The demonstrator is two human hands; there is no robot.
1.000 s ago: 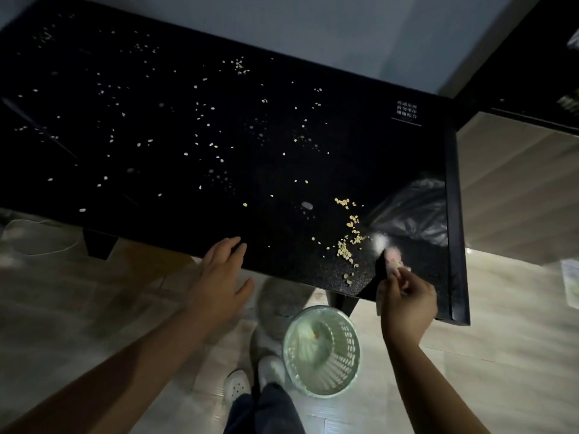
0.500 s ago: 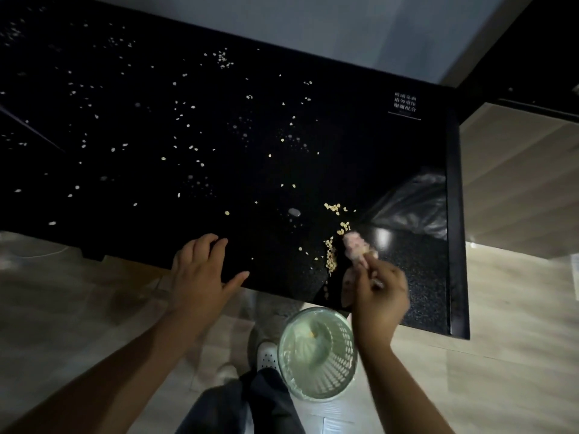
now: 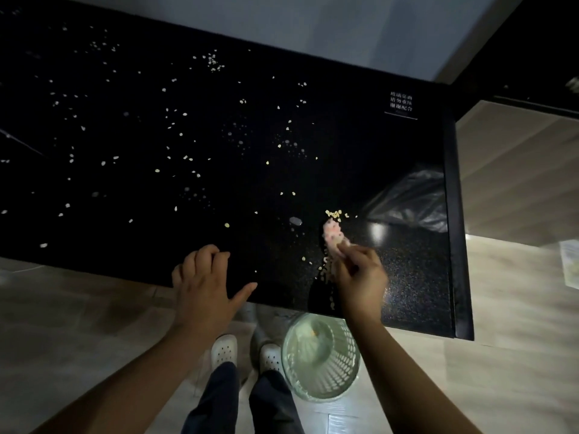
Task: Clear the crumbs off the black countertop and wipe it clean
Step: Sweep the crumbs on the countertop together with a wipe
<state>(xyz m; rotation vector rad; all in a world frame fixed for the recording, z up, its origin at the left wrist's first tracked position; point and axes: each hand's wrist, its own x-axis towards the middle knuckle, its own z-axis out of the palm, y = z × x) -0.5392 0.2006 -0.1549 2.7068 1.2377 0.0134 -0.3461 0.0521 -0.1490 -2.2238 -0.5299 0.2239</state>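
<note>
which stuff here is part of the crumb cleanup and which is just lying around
Job: black countertop, crumbs, pink cloth in right hand, left hand, green wastebasket.
Lying about: plastic bag, paper on floor.

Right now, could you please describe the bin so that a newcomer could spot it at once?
Find the black countertop and follow its near edge toward the right hand. On the floor just below stands the bin, beside the white shoes. It is the only round, pale green, lattice-sided thing there.
</note>
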